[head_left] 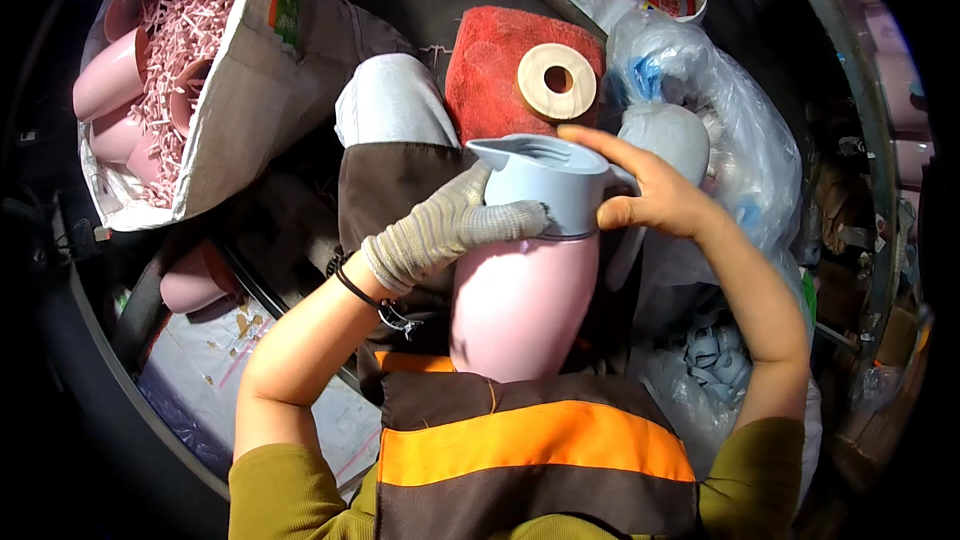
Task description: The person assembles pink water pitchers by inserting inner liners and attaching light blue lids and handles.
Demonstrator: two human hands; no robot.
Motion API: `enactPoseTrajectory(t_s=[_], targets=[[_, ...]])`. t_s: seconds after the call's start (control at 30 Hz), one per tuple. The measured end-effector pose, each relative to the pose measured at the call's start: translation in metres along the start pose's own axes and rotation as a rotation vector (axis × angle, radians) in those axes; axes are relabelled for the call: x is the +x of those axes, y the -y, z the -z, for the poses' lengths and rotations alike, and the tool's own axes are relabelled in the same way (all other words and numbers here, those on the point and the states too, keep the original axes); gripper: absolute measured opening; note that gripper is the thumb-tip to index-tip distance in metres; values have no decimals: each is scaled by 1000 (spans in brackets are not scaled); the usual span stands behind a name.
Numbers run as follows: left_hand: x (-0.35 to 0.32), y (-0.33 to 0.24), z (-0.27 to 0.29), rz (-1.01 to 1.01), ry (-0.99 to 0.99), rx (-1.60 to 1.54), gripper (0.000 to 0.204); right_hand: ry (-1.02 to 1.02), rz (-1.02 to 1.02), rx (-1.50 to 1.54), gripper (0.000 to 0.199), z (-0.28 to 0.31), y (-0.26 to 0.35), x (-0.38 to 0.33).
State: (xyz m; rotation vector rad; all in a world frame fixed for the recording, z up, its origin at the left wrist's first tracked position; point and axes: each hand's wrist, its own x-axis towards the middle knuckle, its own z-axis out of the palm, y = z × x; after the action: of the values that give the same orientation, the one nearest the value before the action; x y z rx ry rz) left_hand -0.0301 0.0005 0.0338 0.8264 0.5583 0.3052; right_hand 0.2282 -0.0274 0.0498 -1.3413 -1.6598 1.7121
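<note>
A pink jug (525, 305) stands upright against my lap, with a light blue-grey spouted collar (548, 202) on its top. My left hand (455, 230), in a striped knit glove, is closed around the collar's left side, thumb across its front. My bare right hand (660, 185) grips the collar at its right side, near the handle (622, 180), with fingers over the back rim and thumb at the lower edge. The handle is partly hidden by that hand. Beyond the jug, a cream ring (557, 82) with a round hole lies on a red cloth-covered pad (490, 60).
At far left a white sack (235, 130) holds several pink jug bodies (112, 75) and pink plastic scraps. Another pink body (195, 278) lies below it. To the right are clear plastic bags (745, 130) and blue-grey parts (718, 355). A metal frame (868, 120) runs along the right.
</note>
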Motion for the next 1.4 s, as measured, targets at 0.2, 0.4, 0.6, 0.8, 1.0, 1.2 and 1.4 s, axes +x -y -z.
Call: enactPoseTrajectory(t_s=[0.2,0.4,0.6,0.8,1.0,1.2,1.4], targets=[[3,1,0,-8,62,109,60,272,-86,-250,119,5,44,16],[12,-4,-8,-49,86,266,49,240,-80,-242,118,10,39,-1],[53,-45,16,-55,93,231,50,106,-47,-279,118,21,37,-26],[153,-36,24,-393,-369,1699,86,-97,-24,-248,113,25,46,-76],[165,-27,41,-206,-431,1743,82,-355,239,-571,115,59,61,-112],[79,-133,106,-604,-902,1251,81,-586,492,-893,114,64,83,-22],[2,-180,3,-646,-549,883,64,-560,311,-1118,114,41,70,42]])
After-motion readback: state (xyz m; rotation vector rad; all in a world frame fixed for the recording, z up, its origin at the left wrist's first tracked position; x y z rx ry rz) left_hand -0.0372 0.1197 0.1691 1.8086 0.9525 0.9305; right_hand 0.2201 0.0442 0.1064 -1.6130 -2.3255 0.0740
